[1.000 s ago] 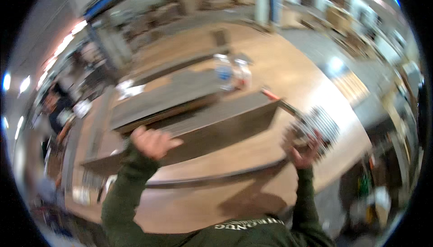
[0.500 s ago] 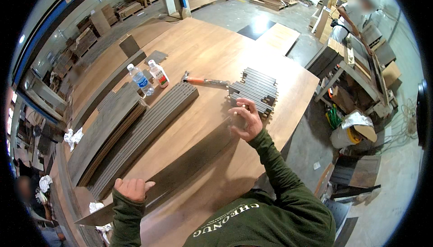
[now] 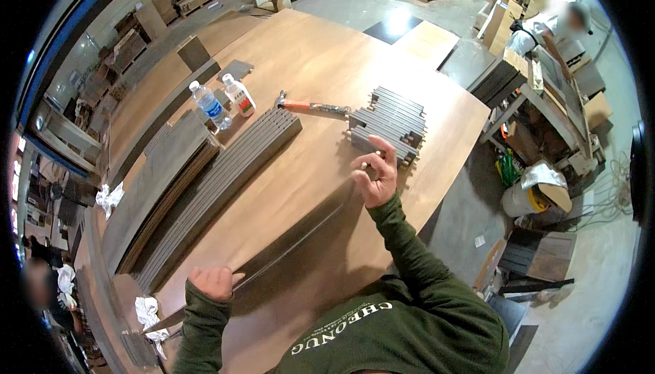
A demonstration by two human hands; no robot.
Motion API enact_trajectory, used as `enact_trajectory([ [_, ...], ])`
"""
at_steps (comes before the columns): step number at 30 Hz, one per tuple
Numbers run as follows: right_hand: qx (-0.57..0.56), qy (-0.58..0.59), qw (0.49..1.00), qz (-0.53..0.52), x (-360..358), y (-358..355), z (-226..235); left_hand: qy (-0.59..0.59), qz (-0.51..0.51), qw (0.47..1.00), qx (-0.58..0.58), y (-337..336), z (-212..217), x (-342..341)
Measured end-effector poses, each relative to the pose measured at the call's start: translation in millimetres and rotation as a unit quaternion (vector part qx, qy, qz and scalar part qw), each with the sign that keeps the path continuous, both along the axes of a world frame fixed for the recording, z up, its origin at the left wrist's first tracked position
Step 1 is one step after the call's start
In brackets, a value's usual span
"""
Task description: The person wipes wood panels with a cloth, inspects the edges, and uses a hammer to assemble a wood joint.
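A: Right hand [image 3: 374, 177]?
B: Raised over the table [image 3: 321, 67], fingers curled narrow, thumb and forefinger pinched on something tiny, too small to name. Just beyond it, a stack of short grey slats [image 3: 389, 123].

A: Left hand [image 3: 213, 282]?
B: Closed on a long thin dark strip [image 3: 286, 250], near its end. Strip lying flat on the wood, running from that hand toward the right one.

A: Labels, packages?
B: Far past the right hand, to its left: a clear bottle [image 3: 209, 104] with a blue label, upright. Just beside it a small white bottle [image 3: 239, 95], red label, also upright.

A: Anything else out there?
B: Orange-handled hammer [image 3: 310, 106] lying between the bottles and the slats. Long grey boards [image 3: 218, 179] stacked left of the strip. White rags [image 3: 108, 198] beyond the left hand, off the table edge.
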State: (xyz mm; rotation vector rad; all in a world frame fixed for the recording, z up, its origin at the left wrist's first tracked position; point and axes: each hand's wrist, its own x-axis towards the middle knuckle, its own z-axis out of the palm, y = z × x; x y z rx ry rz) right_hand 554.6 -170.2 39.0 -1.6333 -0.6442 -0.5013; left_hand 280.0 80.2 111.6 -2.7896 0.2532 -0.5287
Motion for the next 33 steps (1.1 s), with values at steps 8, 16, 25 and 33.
enact_trajectory([
  [8,0.024,-0.030,0.997,-0.074,3,7,-3,0.016,0.013,1.000,-0.016,-7,-9,6],
  [16,-0.008,-0.076,0.994,-0.084,14,23,-9,-0.001,0.110,0.992,-0.060,-1,2,-9],
  [25,0.012,-0.022,1.000,0.008,15,32,-33,-0.514,0.488,0.647,-0.281,113,-113,-282],
  [33,0.007,0.005,1.000,0.014,48,10,-46,-0.543,0.333,0.347,-0.688,162,-238,-265],
])
